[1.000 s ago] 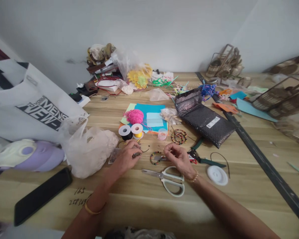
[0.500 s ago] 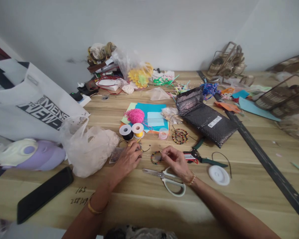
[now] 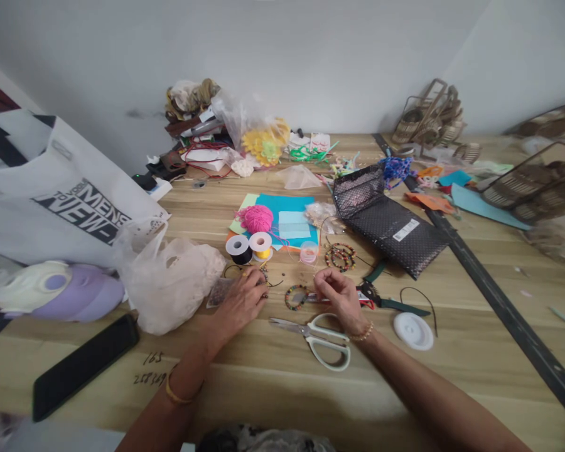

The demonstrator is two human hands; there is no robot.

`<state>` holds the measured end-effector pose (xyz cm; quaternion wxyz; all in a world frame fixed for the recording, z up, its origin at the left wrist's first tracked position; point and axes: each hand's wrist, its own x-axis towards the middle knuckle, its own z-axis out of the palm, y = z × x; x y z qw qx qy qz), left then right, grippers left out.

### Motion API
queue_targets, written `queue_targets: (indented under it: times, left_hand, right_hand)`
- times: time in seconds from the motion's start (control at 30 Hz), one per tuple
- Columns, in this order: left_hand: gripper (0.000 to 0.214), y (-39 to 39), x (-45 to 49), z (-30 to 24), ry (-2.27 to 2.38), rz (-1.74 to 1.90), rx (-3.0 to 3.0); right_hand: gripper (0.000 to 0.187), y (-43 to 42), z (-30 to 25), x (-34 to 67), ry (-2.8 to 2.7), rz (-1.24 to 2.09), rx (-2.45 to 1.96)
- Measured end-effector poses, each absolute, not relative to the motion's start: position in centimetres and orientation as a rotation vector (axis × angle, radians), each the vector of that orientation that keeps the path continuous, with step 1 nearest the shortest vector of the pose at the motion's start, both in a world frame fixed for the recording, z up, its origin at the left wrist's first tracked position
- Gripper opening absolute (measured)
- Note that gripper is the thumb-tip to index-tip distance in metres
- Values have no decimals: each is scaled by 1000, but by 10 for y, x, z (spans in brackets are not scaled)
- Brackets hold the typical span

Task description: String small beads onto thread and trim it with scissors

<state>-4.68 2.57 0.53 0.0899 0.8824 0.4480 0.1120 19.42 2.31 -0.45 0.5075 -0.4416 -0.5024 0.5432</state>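
My left hand [image 3: 242, 295] lies palm down on the table with bent fingers close together. Under and beside its fingertips is a small beaded strand [image 3: 264, 274] with a dark cord end; the fingers partly cover it. A bag of small beads [image 3: 218, 292] sits against this hand. My right hand [image 3: 339, 295] is raised over the table, thumb and forefinger pinched; anything between them is too small to make out. Left of it lies a colourful beaded bracelet [image 3: 288, 297]. White-handled scissors [image 3: 328, 353] lie below the right hand, and green-handled pliers [image 3: 370, 292] lie beyond it.
Behind the hands are thread spools [image 3: 238, 250], pink yarn [image 3: 257, 218], a clear small tub [image 3: 309, 253] and more beaded bracelets [image 3: 340, 257]. A black bubble mailer [image 3: 395, 226] and a white spool [image 3: 414, 331] are to the right. A plastic bag [image 3: 164, 282] and phone [image 3: 85, 367] are left.
My right hand has moved slightly up and to the right, away from the beaded bracelet, which shows more fully. My left hand has stayed in place.
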Motion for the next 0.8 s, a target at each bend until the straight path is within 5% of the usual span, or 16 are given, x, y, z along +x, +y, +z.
queue_targets:
  times: [0.8]
  left_hand:
    - [17,23,-43,6,1437,248,2690]
  right_hand:
    - [29,24,-3,193,-1213,1285,-1063]
